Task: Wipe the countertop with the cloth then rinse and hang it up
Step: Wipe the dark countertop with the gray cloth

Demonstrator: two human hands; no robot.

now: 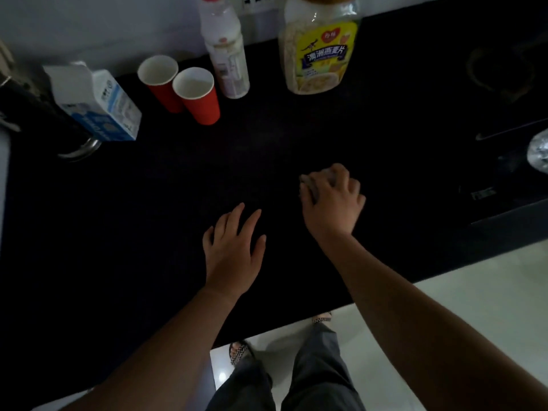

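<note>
Your right hand (332, 200) presses a small, pale, bunched cloth (308, 185) onto the dark, glossy black countertop (148, 218), fingers closed over it so that only a crumpled edge shows at the hand's 10 o'clock. That grip keeps the rag wadded, likely for firmer rubbing on this open stretch of counter. Your left hand (234, 250) lies flat and empty at the cloth's 7 o'clock, fingers spread, apparently bracing you as you lean in.

The clutter stands pushed to the back edge at 12 o'clock, which leaves the middle free for wiping: a blue-and-white milk carton (100, 108) at 10 o'clock, 2 red paper cups (184, 90) touching side by side, a clear plastic bottle with a pink cap (225, 51), and a tall clear jar of oats with a yellow label (321, 48). A black hob (504, 161) sits at 3 o'clock.

Wiping looks to be under way; rinsing and hanging are not yet done, and no sink is clearly visible.
</note>
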